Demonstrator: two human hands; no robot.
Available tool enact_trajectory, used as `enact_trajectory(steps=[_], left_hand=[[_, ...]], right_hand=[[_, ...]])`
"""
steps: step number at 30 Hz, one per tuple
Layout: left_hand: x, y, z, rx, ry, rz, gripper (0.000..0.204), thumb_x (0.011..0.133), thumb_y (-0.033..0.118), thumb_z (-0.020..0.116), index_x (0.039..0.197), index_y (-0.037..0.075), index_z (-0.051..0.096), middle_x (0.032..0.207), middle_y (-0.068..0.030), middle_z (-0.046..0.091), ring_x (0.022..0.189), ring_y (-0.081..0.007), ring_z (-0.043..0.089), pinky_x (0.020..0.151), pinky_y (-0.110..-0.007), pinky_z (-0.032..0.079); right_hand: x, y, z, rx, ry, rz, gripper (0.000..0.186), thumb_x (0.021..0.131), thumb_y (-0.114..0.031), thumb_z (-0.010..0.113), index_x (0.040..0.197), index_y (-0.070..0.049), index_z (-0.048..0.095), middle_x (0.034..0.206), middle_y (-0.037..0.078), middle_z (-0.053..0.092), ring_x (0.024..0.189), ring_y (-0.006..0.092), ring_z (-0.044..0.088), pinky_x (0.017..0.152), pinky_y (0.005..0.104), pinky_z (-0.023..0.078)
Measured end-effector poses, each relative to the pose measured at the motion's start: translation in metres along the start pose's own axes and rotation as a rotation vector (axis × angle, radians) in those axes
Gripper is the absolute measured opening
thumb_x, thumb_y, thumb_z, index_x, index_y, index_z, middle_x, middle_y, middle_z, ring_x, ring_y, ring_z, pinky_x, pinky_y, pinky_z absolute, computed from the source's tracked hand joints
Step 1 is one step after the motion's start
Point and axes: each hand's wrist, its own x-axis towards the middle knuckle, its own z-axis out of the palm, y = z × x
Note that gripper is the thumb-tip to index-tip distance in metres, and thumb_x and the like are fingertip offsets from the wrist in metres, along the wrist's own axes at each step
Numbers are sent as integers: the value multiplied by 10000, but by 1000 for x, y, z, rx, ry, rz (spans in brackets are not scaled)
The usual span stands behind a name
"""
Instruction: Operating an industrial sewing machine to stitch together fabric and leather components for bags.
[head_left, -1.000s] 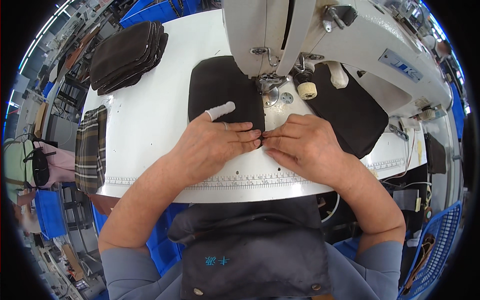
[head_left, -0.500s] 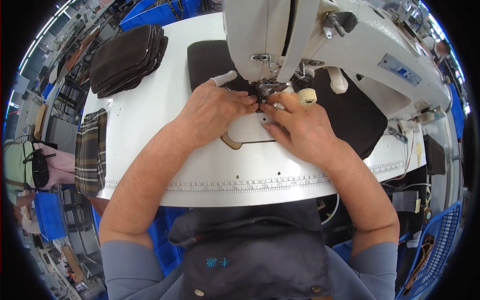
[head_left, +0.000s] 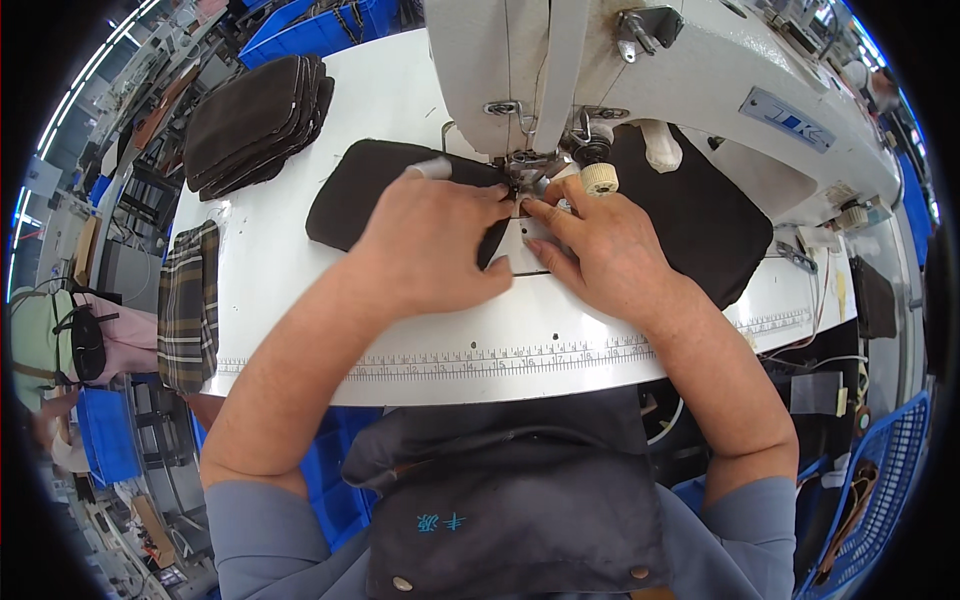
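Observation:
A dark brown panel [head_left: 350,200] with rounded corners lies left of the sewing machine's needle area, its inner edge at the presser foot [head_left: 527,172]. My left hand [head_left: 425,245] rests on this panel, slightly blurred, fingers stretched toward the needle and thumb spread away; a white cover sits on one finger. My right hand [head_left: 610,255] is at the presser foot from the right, index finger reaching close to the needle, thumb apart and lower on the plate. Under the machine arm, another dark panel [head_left: 715,215] extends to the right. What lies beneath the right fingertips is hidden.
The white sewing machine [head_left: 660,90] stands over the white table [head_left: 300,290], whose front edge carries a ruler scale. A stack of dark panels [head_left: 255,125] lies at far left, with plaid fabric [head_left: 188,305] over the left edge. Blue baskets [head_left: 315,28] stand around.
The left dark panel has turned and shifted left and toward me. My left hand has moved with it, its thumb now spread. My right hand stays at the presser foot.

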Motion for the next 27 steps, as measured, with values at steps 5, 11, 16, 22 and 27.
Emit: enact_trajectory(steps=[5,11,16,22,27], left_hand=[[-21,-41,30,-235,163,239,774,809,464,788,1471,108,604,1602,-155,493,1551,-320,366,1225,-540,329],[-37,-10,36,-327,170,138,883,786,431,841,1553,140,513,1651,-155,425,1568,-395,312,1268,-549,273],[-41,-12,42,-554,261,186,605,828,285,852,1390,135,685,1567,-146,539,1513,-380,425,1229,-519,348],[-43,-12,47,-290,419,395,213,884,270,809,1066,160,814,1225,26,761,1247,-126,671,1123,-411,449],[-42,-8,46,-232,504,452,123,869,183,809,982,137,799,1086,40,789,1152,-109,717,1033,-381,491]], right_hand=[[4,-7,2,55,78,-54,282,873,-224,770,1111,-73,752,1039,82,663,922,298,669,784,434,536],[-4,-10,-12,116,50,-174,234,851,-233,783,1014,-69,755,998,74,648,889,271,669,768,417,511],[-15,-27,-28,107,-108,-239,257,842,-277,794,1002,-79,759,875,58,629,832,259,661,724,408,490],[-28,-40,-27,122,-95,-215,280,857,-308,783,1030,-88,769,780,33,609,764,229,647,688,393,472],[-27,-40,-26,112,-80,-231,276,854,-300,783,1037,-93,777,775,24,600,757,212,638,671,379,460]])
